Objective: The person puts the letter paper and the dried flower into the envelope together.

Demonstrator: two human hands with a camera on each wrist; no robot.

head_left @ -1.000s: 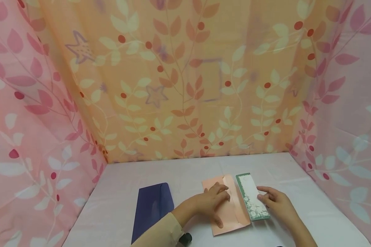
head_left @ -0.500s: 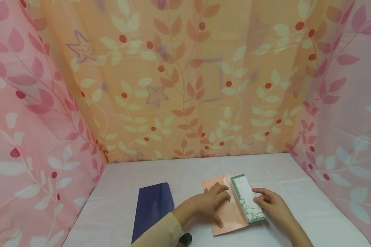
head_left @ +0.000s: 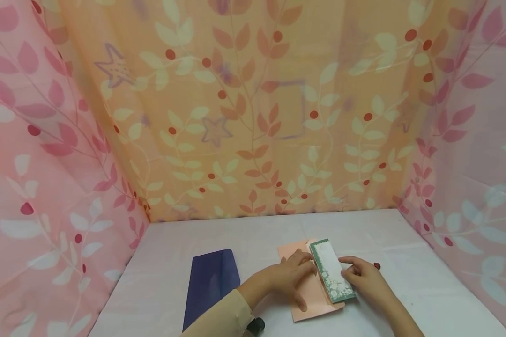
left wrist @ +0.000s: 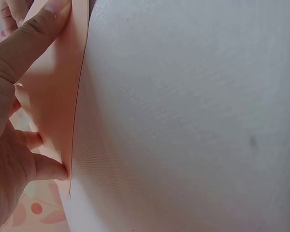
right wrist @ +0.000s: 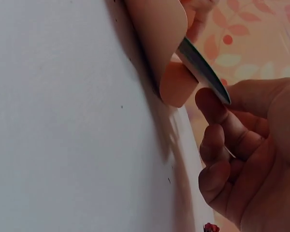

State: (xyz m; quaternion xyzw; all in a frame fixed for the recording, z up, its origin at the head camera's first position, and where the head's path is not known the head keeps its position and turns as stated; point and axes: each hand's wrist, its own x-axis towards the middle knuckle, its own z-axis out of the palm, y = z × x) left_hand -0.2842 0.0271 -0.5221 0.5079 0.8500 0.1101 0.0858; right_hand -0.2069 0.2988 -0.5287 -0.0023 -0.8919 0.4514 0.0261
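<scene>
A peach envelope (head_left: 312,295) lies on the white table, its flap side to the right. My left hand (head_left: 288,278) rests on it with the fingers spread, pressing it down, as the left wrist view shows on the peach paper (left wrist: 55,82). Between thumb and forefinger, my right hand (head_left: 364,276) pinches the right edge of a white card (head_left: 331,269) with a green floral border. The card is tilted, its left edge at the envelope's opening. From the right wrist view, the card (right wrist: 203,67) appears edge-on, partly inside the raised envelope flap (right wrist: 157,34).
A dark blue envelope (head_left: 208,285) lies to the left, partly behind the left sleeve (head_left: 225,316). Beyond the right hand sits a small dark red thing (head_left: 377,266). Patterned curtains (head_left: 253,117) hang at the back and both sides of the white table (head_left: 168,243).
My right hand has moved left with the card, bringing it from beside the envelope to over its opening side. The left hand has stayed in place. The small red thing now shows.
</scene>
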